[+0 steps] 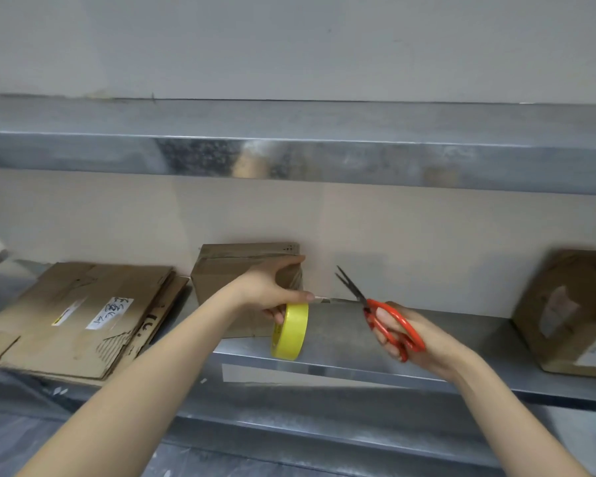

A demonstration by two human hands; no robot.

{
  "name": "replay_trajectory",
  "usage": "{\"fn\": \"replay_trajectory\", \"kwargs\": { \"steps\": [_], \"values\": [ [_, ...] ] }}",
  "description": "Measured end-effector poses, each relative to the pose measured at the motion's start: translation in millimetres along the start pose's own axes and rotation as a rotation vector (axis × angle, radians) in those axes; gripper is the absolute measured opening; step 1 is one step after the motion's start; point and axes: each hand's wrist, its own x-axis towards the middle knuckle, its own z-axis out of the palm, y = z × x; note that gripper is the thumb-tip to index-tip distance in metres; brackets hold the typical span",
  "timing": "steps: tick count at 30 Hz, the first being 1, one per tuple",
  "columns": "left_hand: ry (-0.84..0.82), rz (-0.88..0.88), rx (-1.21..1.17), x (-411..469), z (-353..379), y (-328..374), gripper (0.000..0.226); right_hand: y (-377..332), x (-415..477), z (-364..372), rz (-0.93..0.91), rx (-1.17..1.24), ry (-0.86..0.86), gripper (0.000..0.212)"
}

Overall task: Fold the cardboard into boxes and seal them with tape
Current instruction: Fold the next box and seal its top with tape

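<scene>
A folded brown cardboard box (pixel 227 270) stands on the metal shelf (pixel 341 332) against the wall. My left hand (pixel 272 287) presses against the box's right end and holds a yellow roll of tape (pixel 289 330) that hangs from its lower fingers. A short strip of tape runs from the hand toward the right. My right hand (pixel 406 333) grips red-handled scissors (pixel 382 311), blades open and pointing up-left, just right of the tape strip.
A stack of flattened cardboard sheets (pixel 83 315) lies on the shelf at the left. Another cardboard box (pixel 572 315) sits at the far right. A second metal shelf (pixel 289 156) runs overhead.
</scene>
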Motion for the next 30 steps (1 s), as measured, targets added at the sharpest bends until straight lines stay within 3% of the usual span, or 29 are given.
{"fn": "replay_trajectory", "kwargs": {
  "steps": [3,5,8,12,16,24,30],
  "values": [
    [-0.010,-0.001,-0.010,1.5,-0.7,-2.9,0.085,-1.8,1.0,2.7,0.026,-0.067,-0.157,0.108],
    [-0.023,-0.002,-0.023,2.2,-1.5,-3.7,0.086,-2.4,3.3,3.0,0.052,-0.140,-0.216,0.114],
    [-0.033,0.002,-0.043,2.2,-1.7,-5.8,0.086,-4.6,9.2,3.5,0.085,-0.194,-0.264,0.102],
    [-0.031,-0.004,-0.092,2.7,1.2,-9.4,0.087,-14.4,21.3,4.6,0.131,-0.256,-0.302,0.063],
    [-0.037,0.002,-0.107,3.9,-0.8,-10.2,0.087,-26.4,36.5,3.5,0.144,-0.316,-0.347,0.084],
    [-0.105,-0.014,-0.046,1.4,-9.5,-5.8,0.088,-32.1,42.3,-16.0,0.072,-0.281,-0.463,0.079],
    [-0.130,-0.044,-0.017,3.1,-13.4,-0.6,0.089,-37.3,44.8,-18.3,0.064,-0.326,-0.454,0.088]
  ]
}}
